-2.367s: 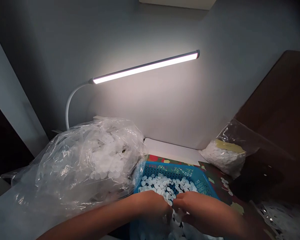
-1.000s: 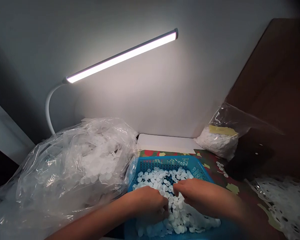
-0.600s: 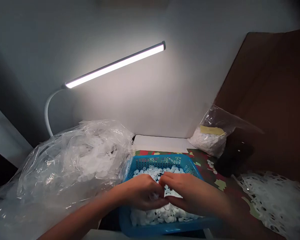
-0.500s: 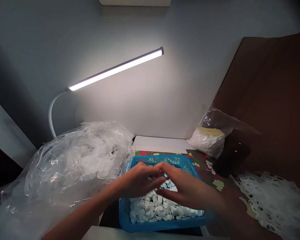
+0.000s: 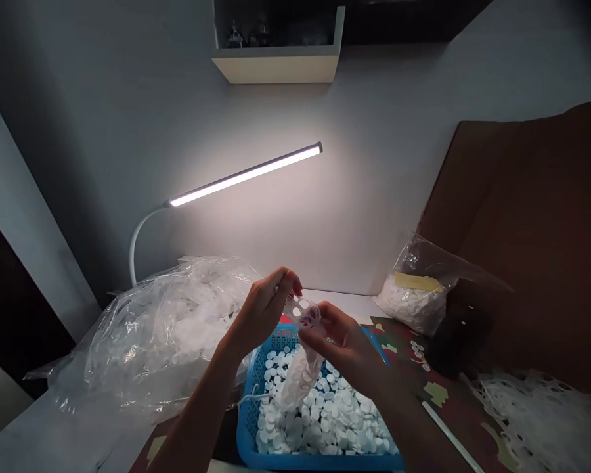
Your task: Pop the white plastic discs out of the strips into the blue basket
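My left hand [image 5: 268, 302] pinches the upper edge of a white plastic sheet punched with round holes [image 5: 305, 311]. From the right, my right hand [image 5: 342, 338] grips the same sheet between thumb and fingers. A pale, elongated bundle [image 5: 299, 381] hangs just below the sheet; I cannot tell whether the two are joined. Under both hands stands a blue plastic basket [image 5: 246, 420] with perforated sides. Many small white round discs [image 5: 332, 424] lie in it.
A big clear bag of white pieces [image 5: 192, 328] sits left, below a lit lamp [image 5: 246, 176]. To the right are a smaller labelled bag [image 5: 411, 303], a dark object [image 5: 453, 341], loose discs [image 5: 417, 351], a thin white strip [image 5: 450, 433] and piled perforated sheets [image 5: 542, 414]. Cardboard [image 5: 522, 230] stands behind.
Half a second ago my hands were close together low over the basket, with no sheet visible. Now they are higher, holding the perforated sheet. The view has tilted up, showing more shelf.
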Motion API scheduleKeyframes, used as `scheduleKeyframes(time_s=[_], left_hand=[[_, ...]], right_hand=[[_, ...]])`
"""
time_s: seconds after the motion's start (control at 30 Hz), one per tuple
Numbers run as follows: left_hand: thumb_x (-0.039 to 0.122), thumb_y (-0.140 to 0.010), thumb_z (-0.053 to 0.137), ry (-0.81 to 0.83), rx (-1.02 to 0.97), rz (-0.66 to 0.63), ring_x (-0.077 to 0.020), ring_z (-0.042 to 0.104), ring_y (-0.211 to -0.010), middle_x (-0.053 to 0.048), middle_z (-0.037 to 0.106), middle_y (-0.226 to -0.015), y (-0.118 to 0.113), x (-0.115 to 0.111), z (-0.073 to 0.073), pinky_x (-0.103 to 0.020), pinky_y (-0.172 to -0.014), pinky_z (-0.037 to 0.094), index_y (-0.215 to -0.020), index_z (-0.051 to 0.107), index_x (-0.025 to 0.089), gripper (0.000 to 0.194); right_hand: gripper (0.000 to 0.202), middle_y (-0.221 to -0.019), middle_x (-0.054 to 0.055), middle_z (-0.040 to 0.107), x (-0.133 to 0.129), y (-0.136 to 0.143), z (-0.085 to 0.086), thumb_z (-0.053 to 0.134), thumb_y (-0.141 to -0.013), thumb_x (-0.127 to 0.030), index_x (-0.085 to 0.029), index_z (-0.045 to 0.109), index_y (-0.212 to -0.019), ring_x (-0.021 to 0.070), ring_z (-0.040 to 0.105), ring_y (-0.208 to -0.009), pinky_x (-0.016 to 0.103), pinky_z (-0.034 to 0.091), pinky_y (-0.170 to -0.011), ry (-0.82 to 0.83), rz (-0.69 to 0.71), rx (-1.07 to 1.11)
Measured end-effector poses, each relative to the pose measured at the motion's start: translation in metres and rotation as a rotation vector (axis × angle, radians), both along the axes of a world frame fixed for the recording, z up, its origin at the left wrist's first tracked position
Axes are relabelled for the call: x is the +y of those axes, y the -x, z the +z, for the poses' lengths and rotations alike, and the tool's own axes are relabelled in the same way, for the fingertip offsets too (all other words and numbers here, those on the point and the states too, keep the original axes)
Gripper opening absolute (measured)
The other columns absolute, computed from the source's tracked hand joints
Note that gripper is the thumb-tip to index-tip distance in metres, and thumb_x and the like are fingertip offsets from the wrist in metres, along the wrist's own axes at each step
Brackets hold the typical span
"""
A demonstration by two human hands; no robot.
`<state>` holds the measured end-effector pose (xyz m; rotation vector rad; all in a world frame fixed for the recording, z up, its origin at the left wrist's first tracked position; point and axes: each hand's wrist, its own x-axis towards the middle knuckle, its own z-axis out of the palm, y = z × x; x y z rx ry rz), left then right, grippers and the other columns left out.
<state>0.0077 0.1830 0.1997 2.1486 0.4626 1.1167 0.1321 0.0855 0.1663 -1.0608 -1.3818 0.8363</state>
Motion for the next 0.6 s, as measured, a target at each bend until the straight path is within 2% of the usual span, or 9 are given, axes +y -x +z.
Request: scheduleKeyframes(time_s=[0.07,0.17,0.3,0.4,0.47,0.6], left_hand=[[0.035,-0.092,0.029,-0.003,0.055,0.021,-0.0099,0.047,-0.064,0.001,0.054,-0.073,0.003,0.003,-0.001,-0.022,-0.060,0.037,-0.084,0.052,0.018,0.030],[0.037,-0.092,0.027,0.036,0.166,-0.028,-0.0106,0.049,-0.067,0.000,0.056,-0.078,0.007,0.007,-0.004,-0.022,-0.061,0.038,-0.090,0.054,0.019,0.032],[0.042,-0.090,0.030,0.088,0.265,-0.147,-0.0096,0.048,-0.059,0.002,0.051,-0.065,0.010,0.010,-0.007,-0.022,-0.056,0.038,-0.076,0.052,0.018,0.036],[0.044,-0.089,0.034,0.179,0.193,-0.186,-0.0085,0.046,-0.051,0.003,0.046,-0.056,0.009,0.011,-0.008,-0.020,-0.051,0.037,-0.067,0.046,0.016,0.037],[0.045,-0.088,0.033,0.296,0.103,-0.221,-0.0080,0.044,-0.045,0.004,0.043,-0.051,0.007,0.012,-0.009,-0.020,-0.045,0.036,-0.065,0.044,0.016,0.039],[0.049,-0.087,0.034,0.615,-0.098,-0.418,-0.0069,0.040,-0.041,0.004,0.041,-0.055,-0.003,0.012,-0.011,-0.019,-0.036,0.033,-0.067,0.040,0.017,0.038]], right_hand=[[0.020,-0.077,-0.002,0.051,0.000,-0.002,0.000,0.058,-0.080,-0.034,-0.019,0.050,-0.090,0.0108,0.049,-0.070,0.022,0.038,-0.062,0.008,-0.010,-0.019],[0.024,-0.083,0.000,0.057,-0.002,-0.006,0.004,0.060,-0.078,-0.035,-0.020,0.050,-0.094,0.0141,0.054,-0.077,0.025,0.042,-0.067,0.031,-0.032,-0.054],[0.027,-0.085,0.003,0.060,-0.008,-0.015,0.015,0.059,-0.077,-0.038,-0.020,0.049,-0.095,0.0173,0.057,-0.081,0.028,0.044,-0.069,0.088,-0.091,-0.086],[0.027,-0.083,0.002,0.061,-0.014,-0.022,0.022,0.060,-0.076,-0.038,-0.021,0.051,-0.095,0.0166,0.056,-0.079,0.027,0.044,-0.068,0.113,-0.130,-0.134],[0.026,-0.081,0.001,0.061,-0.017,-0.024,0.025,0.060,-0.076,-0.037,-0.022,0.052,-0.095,0.0159,0.055,-0.078,0.027,0.043,-0.069,0.114,-0.134,-0.173],[0.025,-0.083,0.001,0.062,-0.022,-0.026,0.029,0.061,-0.075,-0.035,-0.022,0.052,-0.094,0.0163,0.055,-0.079,0.028,0.042,-0.070,0.140,-0.097,-0.260]])
